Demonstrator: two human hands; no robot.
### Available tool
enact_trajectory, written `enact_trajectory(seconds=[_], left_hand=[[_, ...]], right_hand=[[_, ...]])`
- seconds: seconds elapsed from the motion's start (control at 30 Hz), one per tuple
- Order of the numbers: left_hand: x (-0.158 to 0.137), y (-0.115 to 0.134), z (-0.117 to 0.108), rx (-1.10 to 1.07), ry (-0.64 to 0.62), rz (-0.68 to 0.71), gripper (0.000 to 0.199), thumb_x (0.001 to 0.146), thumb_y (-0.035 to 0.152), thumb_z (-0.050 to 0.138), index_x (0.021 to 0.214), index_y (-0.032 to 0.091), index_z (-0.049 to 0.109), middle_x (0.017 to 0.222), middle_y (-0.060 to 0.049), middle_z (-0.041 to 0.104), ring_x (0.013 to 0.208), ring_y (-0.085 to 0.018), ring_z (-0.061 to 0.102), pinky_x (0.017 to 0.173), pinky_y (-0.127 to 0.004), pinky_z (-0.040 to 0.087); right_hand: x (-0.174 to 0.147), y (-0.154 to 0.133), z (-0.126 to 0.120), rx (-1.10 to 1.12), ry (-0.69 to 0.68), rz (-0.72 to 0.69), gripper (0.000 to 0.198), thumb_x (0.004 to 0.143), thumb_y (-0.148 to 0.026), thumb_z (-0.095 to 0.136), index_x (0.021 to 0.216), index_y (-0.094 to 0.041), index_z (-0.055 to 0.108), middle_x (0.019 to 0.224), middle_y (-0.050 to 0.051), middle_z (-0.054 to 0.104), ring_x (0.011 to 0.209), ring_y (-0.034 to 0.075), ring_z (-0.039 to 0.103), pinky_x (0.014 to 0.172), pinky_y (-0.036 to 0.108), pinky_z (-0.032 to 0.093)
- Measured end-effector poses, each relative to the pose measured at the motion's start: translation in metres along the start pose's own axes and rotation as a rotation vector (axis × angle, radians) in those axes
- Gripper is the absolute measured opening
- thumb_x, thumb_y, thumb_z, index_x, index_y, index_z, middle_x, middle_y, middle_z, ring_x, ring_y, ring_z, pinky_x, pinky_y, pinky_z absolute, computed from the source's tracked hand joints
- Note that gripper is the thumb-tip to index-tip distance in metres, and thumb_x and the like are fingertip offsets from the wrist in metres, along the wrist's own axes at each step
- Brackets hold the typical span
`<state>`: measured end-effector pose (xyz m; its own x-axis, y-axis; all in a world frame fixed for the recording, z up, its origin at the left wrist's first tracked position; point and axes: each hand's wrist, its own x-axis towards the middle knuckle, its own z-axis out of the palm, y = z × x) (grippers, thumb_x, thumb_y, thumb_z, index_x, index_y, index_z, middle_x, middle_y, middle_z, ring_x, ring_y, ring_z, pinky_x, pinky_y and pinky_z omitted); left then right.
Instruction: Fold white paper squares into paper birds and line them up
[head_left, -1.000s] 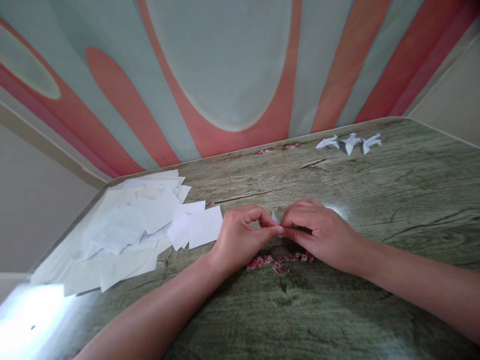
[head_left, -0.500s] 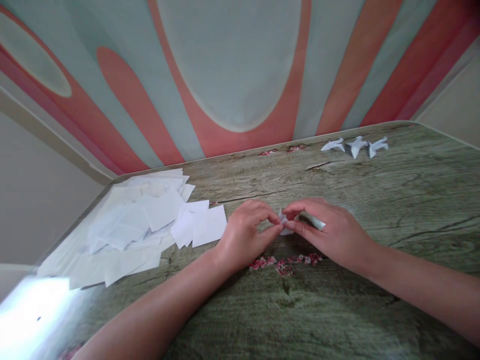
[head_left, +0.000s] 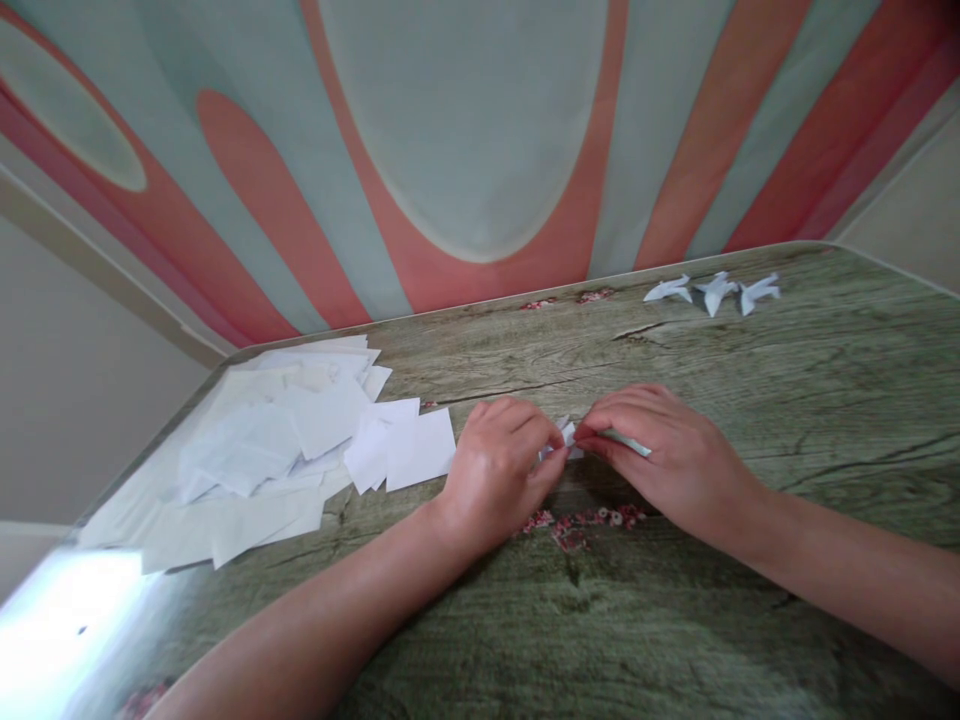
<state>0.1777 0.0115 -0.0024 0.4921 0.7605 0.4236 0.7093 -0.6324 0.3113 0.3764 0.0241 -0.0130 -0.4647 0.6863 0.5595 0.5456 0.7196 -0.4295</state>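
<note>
At a wood-grain table [head_left: 795, 390], left hand [head_left: 499, 465] and right hand [head_left: 675, 450] pinch a small white folded paper [head_left: 568, 433], loose sheets [head_left: 247, 450] piled at their nine o'clock.

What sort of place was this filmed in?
Probably a room at home, though a classroom is possible: a wood-patterned table stands against a boldly patterned wall, with loose paper and three folded paper figures on it.

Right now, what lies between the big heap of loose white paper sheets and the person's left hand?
In the head view, a few overlapping white paper squares lie between the heap and the left hand.
</note>
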Motion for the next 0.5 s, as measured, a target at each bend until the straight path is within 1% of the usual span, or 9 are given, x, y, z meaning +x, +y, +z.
enact_trajectory(seconds=[0.2,0.27,0.37,0.43,0.5], left_hand=[[-0.0001,-0.0055,0.0040,-0.082,0.024,-0.049,0.011,0.084,0.027,0.064,0.080,0.018,0.062,0.080,-0.002,0.066,0.080,-0.018,0.059,0.076,-0.032,0.043],[0.0003,-0.0059,0.0041,-0.103,0.025,-0.056,0.010,0.083,0.026,0.065,0.078,0.017,0.061,0.078,-0.001,0.066,0.078,-0.017,0.060,0.075,-0.032,0.043],[0.0005,-0.0051,0.0037,-0.108,0.018,-0.054,0.008,0.082,0.024,0.065,0.079,0.017,0.061,0.079,-0.002,0.067,0.079,-0.017,0.060,0.075,-0.032,0.044],[0.0002,-0.0040,0.0036,-0.099,0.012,-0.047,0.007,0.083,0.023,0.064,0.079,0.017,0.062,0.080,-0.002,0.067,0.080,-0.018,0.061,0.075,-0.032,0.044],[-0.0002,-0.0025,0.0036,-0.087,0.009,-0.043,0.007,0.084,0.023,0.063,0.080,0.017,0.062,0.081,-0.003,0.067,0.080,-0.018,0.061,0.075,-0.032,0.044]], right_hand=[[0.0008,0.0027,-0.0008,-0.036,0.004,-0.020,0.012,0.090,-0.019,0.056,0.080,-0.018,0.062,0.081,0.005,0.070,0.079,0.021,0.063,0.080,0.039,0.044],[0.0008,0.0027,-0.0013,-0.040,0.010,-0.018,0.011,0.090,-0.020,0.056,0.081,-0.018,0.062,0.082,0.005,0.069,0.082,0.021,0.063,0.080,0.039,0.044],[0.0009,0.0031,-0.0019,-0.040,0.005,-0.045,0.007,0.090,-0.020,0.057,0.085,-0.019,0.063,0.089,0.005,0.070,0.091,0.022,0.062,0.085,0.039,0.043],[0.0010,0.0037,-0.0021,-0.041,-0.019,-0.079,0.007,0.090,-0.021,0.057,0.087,-0.019,0.064,0.092,0.004,0.070,0.096,0.022,0.061,0.088,0.040,0.042],[0.0012,0.0040,-0.0020,-0.045,-0.043,-0.103,0.008,0.090,-0.022,0.057,0.086,-0.019,0.064,0.091,0.004,0.071,0.096,0.021,0.061,0.089,0.040,0.042]])
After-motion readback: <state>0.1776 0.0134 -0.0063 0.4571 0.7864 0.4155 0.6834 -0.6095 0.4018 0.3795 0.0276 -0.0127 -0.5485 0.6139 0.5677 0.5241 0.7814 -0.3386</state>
